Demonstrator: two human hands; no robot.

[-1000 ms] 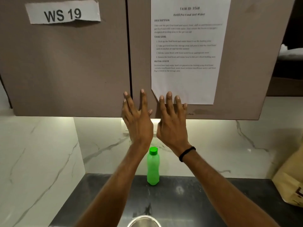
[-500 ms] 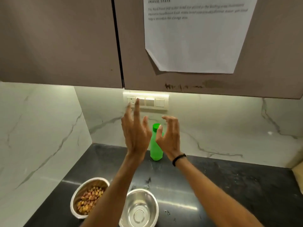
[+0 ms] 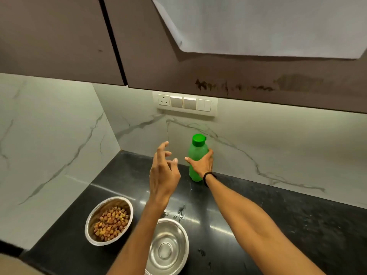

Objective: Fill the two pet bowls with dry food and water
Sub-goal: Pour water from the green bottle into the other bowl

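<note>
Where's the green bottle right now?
Head view, centre: the green bottle stands upright at the back of the black counter against the marble wall, below the switch panel, with the right hand gripping its body.

One head-worn view, angled forward and down.
It faces the back-left corner of the black countertop (image 3: 297, 225) from close by, with wall cabinets (image 3: 59, 36) across the top.

A white paper sheet (image 3: 258, 24) hangs on the brown wall cabinets (image 3: 59, 36); below, a switch panel (image 3: 186, 104) sits on the marble backsplash (image 3: 278, 139) behind the black counter (image 3: 288, 219).
</note>
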